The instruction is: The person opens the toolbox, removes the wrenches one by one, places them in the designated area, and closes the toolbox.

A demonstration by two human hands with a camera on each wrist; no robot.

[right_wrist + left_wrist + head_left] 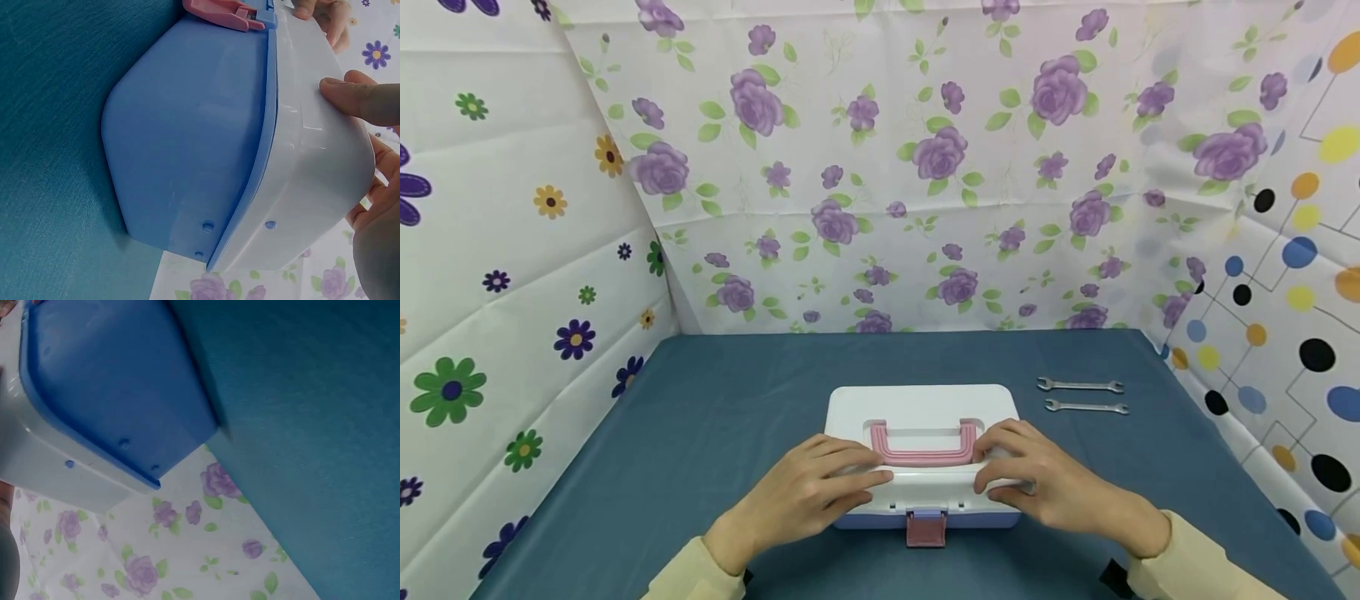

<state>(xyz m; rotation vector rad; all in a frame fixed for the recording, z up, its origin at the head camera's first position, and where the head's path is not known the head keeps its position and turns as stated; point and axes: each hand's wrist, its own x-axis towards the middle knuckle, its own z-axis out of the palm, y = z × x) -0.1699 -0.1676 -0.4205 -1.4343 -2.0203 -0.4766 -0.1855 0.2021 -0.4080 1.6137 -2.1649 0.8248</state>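
Note:
A toolbox with a white lid and a blue base stands before me, its lid down on the base. The pink carrying handle lies folded forward on top. At the front, the pink latch sticks outward, unfastened. My left hand rests its fingers on the lid beside the handle's left end. On the other side, my right hand touches the lid near the handle's right end, fingers bent over the top and thumb on the lid's front. The left wrist view mainly shows the blue base's side.
Two open-ended wrenches lie parallel on the blue-green tabletop, right of the toolbox. Flower-patterned sheeting stands behind the table, with patterned sheets along the left and right sides.

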